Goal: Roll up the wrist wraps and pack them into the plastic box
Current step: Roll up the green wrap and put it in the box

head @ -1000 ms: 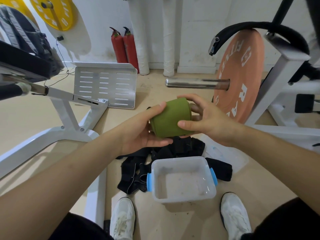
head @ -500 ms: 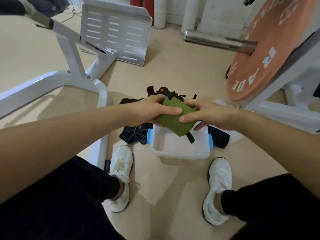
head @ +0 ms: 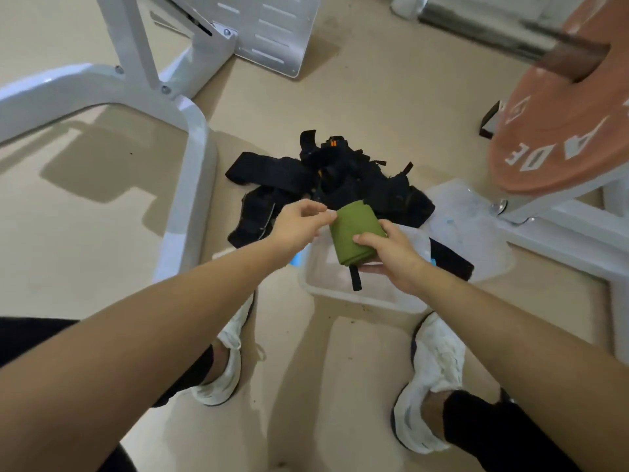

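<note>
A rolled green wrist wrap (head: 354, 235) with a short black loop hanging from its lower end is held just above the clear plastic box (head: 343, 291) on the floor. My right hand (head: 391, 255) grips the roll from its right side, thumb across the front. The fingertips of my left hand (head: 299, 223) touch the roll's upper left edge. A heap of black wraps and straps (head: 326, 182) lies on the floor right behind the box.
A white machine frame (head: 190, 158) stands at the left and an orange weight plate (head: 558, 131) on a steel bar at the right. The box's clear lid (head: 466, 219) lies to the right of the heap. My white shoes (head: 432, 379) flank the box.
Both hands have brought the green roll down from chest height to just over the box. My left hand has let go of its full grip and now only touches the edge.
</note>
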Demonstrator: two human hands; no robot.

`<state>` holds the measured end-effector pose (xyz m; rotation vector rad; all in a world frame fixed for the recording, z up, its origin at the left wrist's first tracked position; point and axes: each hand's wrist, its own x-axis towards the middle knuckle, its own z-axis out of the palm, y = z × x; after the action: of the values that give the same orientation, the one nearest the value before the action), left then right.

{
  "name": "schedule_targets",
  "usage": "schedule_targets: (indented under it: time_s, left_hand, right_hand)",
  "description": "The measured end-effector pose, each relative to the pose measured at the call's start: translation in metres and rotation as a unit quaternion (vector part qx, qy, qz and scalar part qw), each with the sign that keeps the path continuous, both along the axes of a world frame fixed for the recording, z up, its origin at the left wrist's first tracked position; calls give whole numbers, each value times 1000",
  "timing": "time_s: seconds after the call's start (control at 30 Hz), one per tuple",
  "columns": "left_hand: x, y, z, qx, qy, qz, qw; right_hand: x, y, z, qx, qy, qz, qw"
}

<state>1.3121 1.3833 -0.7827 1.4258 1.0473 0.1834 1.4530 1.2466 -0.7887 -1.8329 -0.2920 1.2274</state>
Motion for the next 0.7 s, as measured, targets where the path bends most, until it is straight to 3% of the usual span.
schedule_targets:
  time_s: [0.1, 0.27, 0.43, 0.47, 0.6, 0.7]
  left_hand:
    - [-16, 4, -49, 103, 70, 37, 991]
    - [-35, 0, -100, 99, 93, -46, 990]
    - [-42, -4, -118, 97, 63, -40, 992]
    - [-42, -4, -119, 99, 58, -41, 993]
    - [-43, -3, -121, 97, 37, -42, 994]
    - [-43, -5, -123, 89, 30, -35, 995]
  right_hand:
    - [-2, 5, -52, -51, -10, -24, 998]
    - [-9, 25, -115, -95, -8, -54, 994]
    - [-10, 44, -155, -69, 159, -98, 980]
    - [-10, 45, -161, -99, 135, -75, 983]
    - [-3, 44, -172, -164, -119, -3, 979]
    - [0, 40, -170, -121, -148, -62, 980]
